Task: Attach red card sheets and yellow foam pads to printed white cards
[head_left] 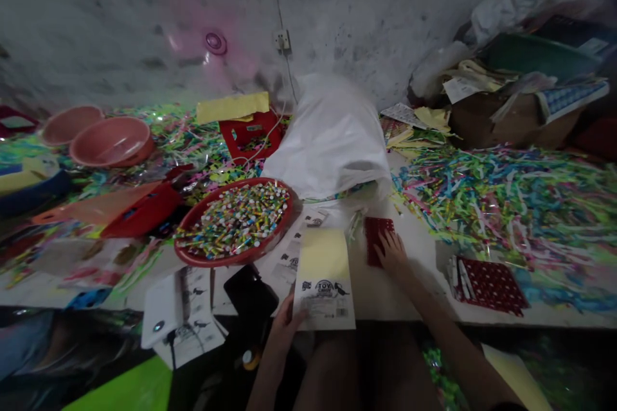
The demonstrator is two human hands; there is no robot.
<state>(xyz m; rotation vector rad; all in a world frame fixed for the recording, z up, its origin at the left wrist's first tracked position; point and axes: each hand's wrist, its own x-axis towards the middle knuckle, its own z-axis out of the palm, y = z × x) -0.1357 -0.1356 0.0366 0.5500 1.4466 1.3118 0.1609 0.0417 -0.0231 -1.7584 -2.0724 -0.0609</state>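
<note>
While left hand (285, 321) fingers clamped on yellow card (324, 279), right hand (393, 250) fingers apart atop red piece (373, 237).

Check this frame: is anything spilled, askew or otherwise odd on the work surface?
Yes. Colourful plastic strips lie strewn loose across the table, heaped thickest at right. The white sack lies tipped toward the red basin of small coloured pieces. The left hand holds a printed card; the right hand rests on a red sheet.

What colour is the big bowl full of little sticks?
Red. The bowl shows best in the head view, left of the card.
</note>
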